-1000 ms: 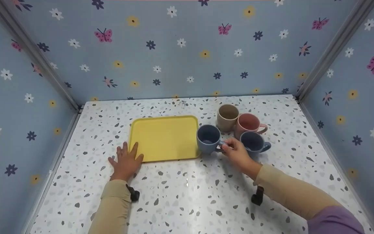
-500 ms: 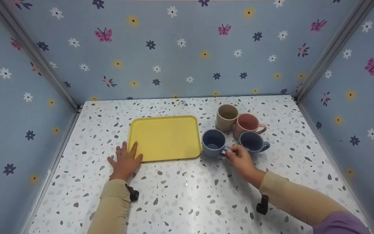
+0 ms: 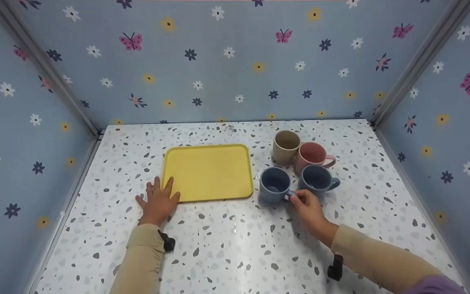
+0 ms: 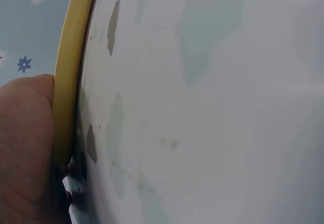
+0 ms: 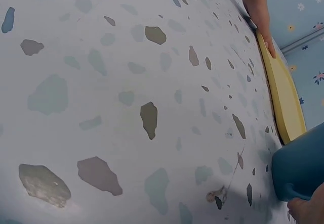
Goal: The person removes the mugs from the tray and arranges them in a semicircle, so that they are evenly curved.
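Note:
A yellow rectangular tray (image 3: 210, 171) lies on the speckled table. My left hand (image 3: 157, 206) rests with spread fingers over its near left corner; the left wrist view shows the palm (image 4: 25, 148) against the tray's edge (image 4: 66, 92). To the tray's right, my right hand (image 3: 311, 210) pinches the handle of an upright blue mug (image 3: 273, 197). In the right wrist view this mug (image 5: 301, 161) sits low at the tabletop, beside the tray (image 5: 283, 92). A second blue mug (image 3: 317, 181) stands just behind my right hand, close to a pink mug (image 3: 312, 155) and a beige mug (image 3: 286, 153).
The white speckled tabletop (image 3: 218, 253) is enclosed at the back and both sides by blue panels (image 3: 227, 73) printed with flowers and butterflies. Grey metal posts (image 3: 418, 61) mark the corners. The three other mugs stand clustered at the back right.
My right hand has drawn the blue mug from the tray's right edge toward the right and nearer to me, onto the side by the other mugs. The left hand and tray have stayed put.

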`<state>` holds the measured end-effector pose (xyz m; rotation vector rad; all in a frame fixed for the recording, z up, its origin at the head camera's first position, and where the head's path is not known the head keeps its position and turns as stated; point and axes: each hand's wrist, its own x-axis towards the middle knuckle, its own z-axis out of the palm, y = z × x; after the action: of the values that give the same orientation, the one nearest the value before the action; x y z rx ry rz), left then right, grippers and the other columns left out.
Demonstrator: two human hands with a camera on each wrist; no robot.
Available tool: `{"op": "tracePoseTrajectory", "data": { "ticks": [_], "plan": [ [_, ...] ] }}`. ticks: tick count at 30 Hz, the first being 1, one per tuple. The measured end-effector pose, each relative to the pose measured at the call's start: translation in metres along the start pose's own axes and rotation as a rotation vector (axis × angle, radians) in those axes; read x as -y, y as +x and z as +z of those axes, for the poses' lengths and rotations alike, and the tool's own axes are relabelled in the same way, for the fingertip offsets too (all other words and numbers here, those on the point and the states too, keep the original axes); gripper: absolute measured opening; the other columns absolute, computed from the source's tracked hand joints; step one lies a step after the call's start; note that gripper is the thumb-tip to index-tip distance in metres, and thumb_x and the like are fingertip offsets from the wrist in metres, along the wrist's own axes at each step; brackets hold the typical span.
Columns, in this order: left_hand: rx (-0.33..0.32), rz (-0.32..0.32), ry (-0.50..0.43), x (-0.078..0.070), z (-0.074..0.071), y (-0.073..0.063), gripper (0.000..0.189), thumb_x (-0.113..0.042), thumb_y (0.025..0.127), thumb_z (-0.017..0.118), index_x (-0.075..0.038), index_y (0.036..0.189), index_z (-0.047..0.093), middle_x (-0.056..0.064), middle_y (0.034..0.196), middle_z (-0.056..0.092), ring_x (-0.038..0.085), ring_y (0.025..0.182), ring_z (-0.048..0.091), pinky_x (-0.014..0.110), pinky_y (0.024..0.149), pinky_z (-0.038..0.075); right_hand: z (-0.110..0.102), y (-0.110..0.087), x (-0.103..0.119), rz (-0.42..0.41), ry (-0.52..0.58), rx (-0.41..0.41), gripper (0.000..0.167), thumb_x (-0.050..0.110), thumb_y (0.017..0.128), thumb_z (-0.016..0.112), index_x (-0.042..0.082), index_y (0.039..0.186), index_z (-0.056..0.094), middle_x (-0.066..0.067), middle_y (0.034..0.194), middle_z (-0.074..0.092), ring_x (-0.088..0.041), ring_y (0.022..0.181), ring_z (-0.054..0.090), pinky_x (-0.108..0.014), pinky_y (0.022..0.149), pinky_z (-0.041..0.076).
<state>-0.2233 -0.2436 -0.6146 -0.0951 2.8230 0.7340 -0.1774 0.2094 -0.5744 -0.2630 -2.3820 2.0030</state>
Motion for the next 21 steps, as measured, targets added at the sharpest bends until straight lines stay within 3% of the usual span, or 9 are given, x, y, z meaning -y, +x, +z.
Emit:
{"op": "tracePoseTrajectory", "data": {
  "ticks": [21],
  "plan": [
    [-0.003,0.003,0.013,0.002,0.002,0.002,0.07,-0.054,0.106,0.032,-0.021,0.164,0.011,0.022,0.167,-0.013,0.049,0.149,-0.019,0.078,0.101,-0.022,-0.031,-0.008,-0.004,0.038,-0.049,-0.046,0.021,0.004,0.101,0.06,-0.01,0.117,0.06,-0.019,0.116,0.068,-0.002,0.092,0.062,-0.02,0.081,0.054]
  ]
}}
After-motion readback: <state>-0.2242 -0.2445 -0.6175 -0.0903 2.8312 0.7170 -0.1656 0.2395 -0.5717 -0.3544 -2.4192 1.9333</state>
